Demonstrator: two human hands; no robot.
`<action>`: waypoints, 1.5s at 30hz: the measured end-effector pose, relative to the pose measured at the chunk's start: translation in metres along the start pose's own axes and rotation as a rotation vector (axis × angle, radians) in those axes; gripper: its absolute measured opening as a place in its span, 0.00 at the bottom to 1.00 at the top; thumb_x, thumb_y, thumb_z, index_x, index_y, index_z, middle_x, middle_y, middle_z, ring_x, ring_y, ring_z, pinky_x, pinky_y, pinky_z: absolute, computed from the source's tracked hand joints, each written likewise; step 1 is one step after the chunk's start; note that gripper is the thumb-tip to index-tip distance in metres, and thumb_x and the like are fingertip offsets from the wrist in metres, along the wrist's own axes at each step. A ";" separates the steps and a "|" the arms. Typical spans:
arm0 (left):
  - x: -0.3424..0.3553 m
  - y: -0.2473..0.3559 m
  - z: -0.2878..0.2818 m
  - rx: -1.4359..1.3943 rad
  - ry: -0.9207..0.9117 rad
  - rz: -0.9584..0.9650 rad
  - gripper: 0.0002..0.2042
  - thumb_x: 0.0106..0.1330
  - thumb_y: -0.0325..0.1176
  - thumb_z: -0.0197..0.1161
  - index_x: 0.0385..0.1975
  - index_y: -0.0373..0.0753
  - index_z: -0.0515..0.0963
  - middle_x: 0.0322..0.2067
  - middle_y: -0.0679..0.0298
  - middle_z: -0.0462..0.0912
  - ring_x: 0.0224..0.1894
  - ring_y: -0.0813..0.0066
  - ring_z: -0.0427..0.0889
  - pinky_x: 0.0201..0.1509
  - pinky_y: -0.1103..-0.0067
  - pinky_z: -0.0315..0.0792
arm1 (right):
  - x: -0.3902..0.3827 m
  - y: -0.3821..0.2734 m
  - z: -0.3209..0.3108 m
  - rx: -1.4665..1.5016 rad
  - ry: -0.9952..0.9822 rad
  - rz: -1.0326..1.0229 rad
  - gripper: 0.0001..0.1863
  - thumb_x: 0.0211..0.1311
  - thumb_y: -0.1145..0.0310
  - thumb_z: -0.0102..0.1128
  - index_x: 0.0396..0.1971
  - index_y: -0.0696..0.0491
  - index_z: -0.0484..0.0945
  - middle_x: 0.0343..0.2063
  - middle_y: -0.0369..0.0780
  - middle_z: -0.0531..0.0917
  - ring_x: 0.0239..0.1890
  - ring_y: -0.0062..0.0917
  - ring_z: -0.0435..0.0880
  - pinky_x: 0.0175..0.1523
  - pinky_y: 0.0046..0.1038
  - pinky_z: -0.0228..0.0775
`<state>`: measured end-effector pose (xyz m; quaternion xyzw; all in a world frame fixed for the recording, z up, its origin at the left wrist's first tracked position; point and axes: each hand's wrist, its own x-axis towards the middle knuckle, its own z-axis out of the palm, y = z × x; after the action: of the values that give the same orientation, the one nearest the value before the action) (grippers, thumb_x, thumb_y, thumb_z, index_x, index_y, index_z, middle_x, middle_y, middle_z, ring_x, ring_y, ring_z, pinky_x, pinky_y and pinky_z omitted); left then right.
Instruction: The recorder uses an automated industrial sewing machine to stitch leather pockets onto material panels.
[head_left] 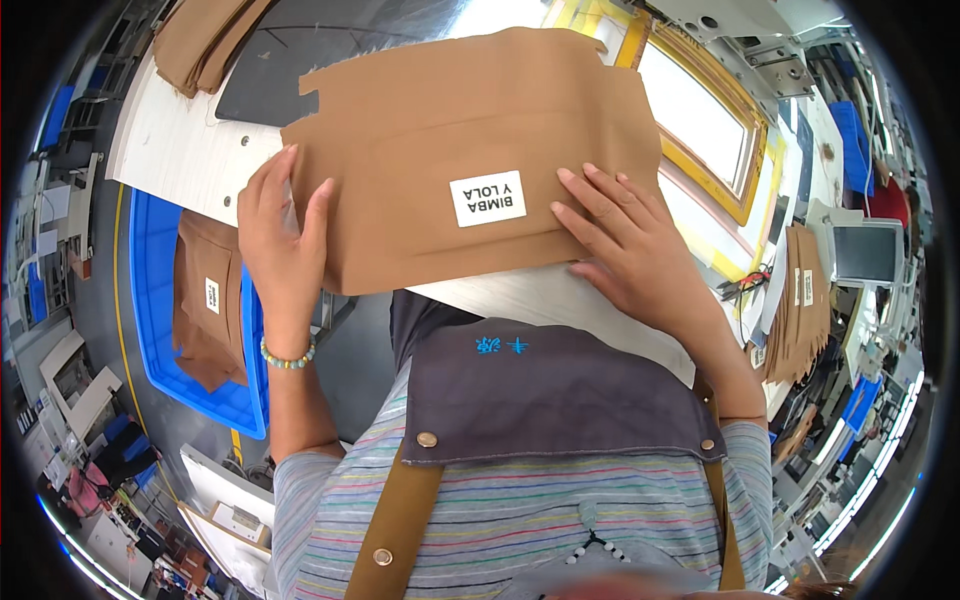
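Brown cloth piece (pixel 400 190): one, lying across the worktop (pixel 180 140) in front of the person; far edge frayed and notched. White label (pixel 487 199): on the cloth's upper face, right of middle, print upside down.
Left hand (pixel 282 225): at the cloth's left edge, thumb over the cloth, fingers along the side; grip parted, though whether it pinches the edge cannot be told.
Right hand (pixel 622 235): palm down on the cloth's right part; grip loose, fingers spread, closed on nothing.
Blue bin (pixel 152 280): left of the worktop, containing labelled brown cloth (pixel 215 340).
Brown stack (pixel 195 50): far left.
Yellow-edged frame (pixel 757 160): beyond the right hand.
Second brown stack (pixel 797 305): far right.
Bead bracelet (pixel 287 358): left wrist.
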<state>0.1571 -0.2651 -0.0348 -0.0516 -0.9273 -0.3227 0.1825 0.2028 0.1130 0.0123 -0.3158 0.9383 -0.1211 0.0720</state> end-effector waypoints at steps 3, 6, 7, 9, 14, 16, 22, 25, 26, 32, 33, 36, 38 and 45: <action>0.004 0.004 0.006 0.144 -0.016 -0.010 0.23 0.69 0.33 0.74 0.64 0.41 0.82 0.59 0.62 0.84 0.57 0.68 0.83 0.55 0.72 0.78 | -0.001 -0.004 0.004 -0.028 0.026 -0.003 0.37 0.59 0.61 0.76 0.69 0.48 0.75 0.77 0.39 0.68 0.79 0.39 0.65 0.80 0.48 0.60; 0.007 0.008 0.008 0.101 -0.030 -0.045 0.24 0.65 0.31 0.76 0.62 0.39 0.82 0.55 0.58 0.81 0.53 0.61 0.80 0.53 0.70 0.78 | -0.002 -0.003 0.006 -0.048 0.025 0.015 0.37 0.59 0.61 0.76 0.70 0.47 0.75 0.77 0.39 0.68 0.79 0.39 0.65 0.80 0.48 0.60; 0.007 0.009 0.008 0.072 -0.041 -0.073 0.24 0.65 0.32 0.76 0.62 0.38 0.82 0.54 0.58 0.82 0.53 0.60 0.80 0.54 0.69 0.77 | -0.002 -0.004 0.006 -0.057 0.029 0.022 0.37 0.59 0.61 0.76 0.70 0.47 0.75 0.77 0.39 0.68 0.79 0.39 0.65 0.80 0.48 0.60; 0.007 0.005 0.008 0.047 -0.049 -0.111 0.25 0.65 0.33 0.76 0.62 0.38 0.82 0.54 0.58 0.82 0.52 0.60 0.79 0.56 0.68 0.76 | -0.001 -0.005 0.007 -0.065 0.027 0.020 0.37 0.59 0.62 0.76 0.70 0.47 0.75 0.77 0.39 0.68 0.79 0.39 0.65 0.81 0.48 0.60; 0.011 -0.015 0.008 0.229 0.018 0.064 0.23 0.64 0.37 0.78 0.57 0.37 0.84 0.48 0.60 0.83 0.53 0.61 0.79 0.60 0.67 0.74 | -0.001 -0.007 0.007 -0.093 0.053 0.026 0.38 0.60 0.63 0.76 0.71 0.45 0.75 0.77 0.38 0.69 0.79 0.38 0.66 0.80 0.48 0.60; 0.013 -0.014 0.008 0.224 0.032 0.051 0.20 0.64 0.37 0.78 0.53 0.37 0.85 0.42 0.62 0.84 0.47 0.63 0.79 0.55 0.69 0.75 | 0.001 -0.009 0.008 -0.089 0.049 0.024 0.37 0.60 0.63 0.75 0.71 0.45 0.75 0.77 0.38 0.69 0.79 0.38 0.66 0.80 0.48 0.60; 0.011 -0.015 0.012 0.054 -0.047 -0.077 0.10 0.67 0.35 0.76 0.38 0.35 0.85 0.28 0.65 0.82 0.35 0.71 0.77 0.41 0.73 0.73 | 0.002 -0.014 0.009 -0.082 0.063 0.031 0.36 0.60 0.63 0.75 0.70 0.45 0.76 0.76 0.38 0.70 0.78 0.38 0.67 0.80 0.47 0.60; 0.009 -0.014 0.011 0.025 -0.008 -0.036 0.09 0.67 0.34 0.75 0.35 0.34 0.85 0.26 0.65 0.81 0.34 0.72 0.75 0.40 0.73 0.72 | 0.002 -0.016 0.009 -0.084 0.065 0.036 0.36 0.60 0.64 0.75 0.70 0.46 0.76 0.76 0.38 0.70 0.78 0.38 0.68 0.80 0.47 0.60; 0.007 -0.015 0.011 0.019 0.000 -0.033 0.09 0.67 0.34 0.75 0.35 0.34 0.84 0.27 0.65 0.82 0.34 0.71 0.75 0.40 0.73 0.72 | 0.002 -0.017 0.009 -0.085 0.062 0.043 0.36 0.60 0.64 0.75 0.70 0.46 0.76 0.77 0.38 0.70 0.78 0.38 0.67 0.80 0.47 0.60; 0.003 -0.018 0.009 -0.072 0.041 -0.083 0.09 0.69 0.33 0.74 0.36 0.34 0.84 0.29 0.64 0.83 0.36 0.75 0.78 0.44 0.75 0.74 | 0.003 -0.016 0.010 -0.082 0.060 0.024 0.38 0.59 0.65 0.75 0.71 0.47 0.75 0.77 0.40 0.70 0.78 0.41 0.67 0.79 0.49 0.60; 0.005 -0.015 0.011 -0.138 0.053 -0.106 0.08 0.70 0.32 0.73 0.37 0.34 0.84 0.30 0.63 0.84 0.37 0.75 0.80 0.47 0.75 0.75 | 0.001 -0.015 0.011 -0.090 0.074 0.042 0.38 0.59 0.65 0.75 0.71 0.47 0.75 0.77 0.40 0.70 0.78 0.41 0.67 0.79 0.49 0.60; 0.015 -0.032 0.012 -0.117 0.234 0.027 0.07 0.69 0.31 0.72 0.36 0.34 0.84 0.31 0.59 0.87 0.36 0.63 0.83 0.46 0.70 0.77 | 0.002 -0.016 0.020 0.045 0.108 -0.043 0.37 0.55 0.67 0.76 0.68 0.51 0.76 0.75 0.45 0.71 0.77 0.46 0.68 0.79 0.52 0.60; 0.030 -0.035 0.006 -0.010 0.329 -0.048 0.08 0.70 0.31 0.72 0.37 0.32 0.84 0.33 0.56 0.88 0.37 0.61 0.85 0.47 0.69 0.78 | 0.003 -0.021 0.026 0.296 0.088 -0.246 0.32 0.59 0.65 0.75 0.64 0.52 0.77 0.72 0.45 0.74 0.77 0.42 0.69 0.80 0.53 0.59; 0.054 -0.075 -0.028 0.466 0.281 0.032 0.13 0.74 0.35 0.67 0.50 0.32 0.85 0.49 0.51 0.88 0.53 0.49 0.84 0.58 0.60 0.76 | -0.046 0.008 -0.018 0.302 0.365 0.040 0.21 0.66 0.70 0.71 0.59 0.51 0.84 0.68 0.43 0.79 0.70 0.41 0.77 0.73 0.46 0.69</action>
<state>0.0993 -0.3425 -0.0373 0.0224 -0.9412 -0.1015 0.3214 0.2311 0.1506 0.0306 -0.2560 0.9130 -0.3136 -0.0499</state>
